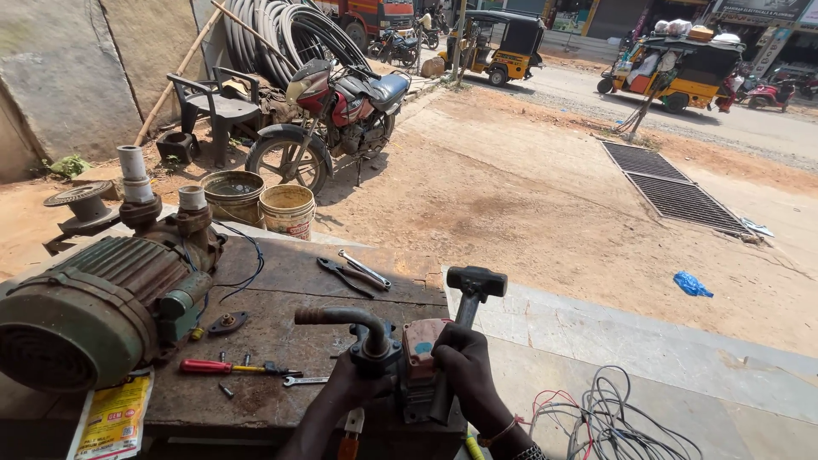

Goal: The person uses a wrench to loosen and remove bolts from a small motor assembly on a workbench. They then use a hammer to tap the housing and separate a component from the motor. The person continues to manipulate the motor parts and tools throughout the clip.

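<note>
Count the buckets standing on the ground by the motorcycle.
2. A dark, rusty bucket stands beside the motorcycle's front wheel; a pale yellow bucket stands just right of it, touching or nearly so. Others may be hidden behind the workbench.

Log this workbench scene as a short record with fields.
Setting: outdoor roadside workbench
Left hand: steadies a small pump with a curved pipe
Right hand: grips a hammer, head raised
Beside: green motor pump, red-handled screwdriver, pliers
Ground: tangled wires
</note>
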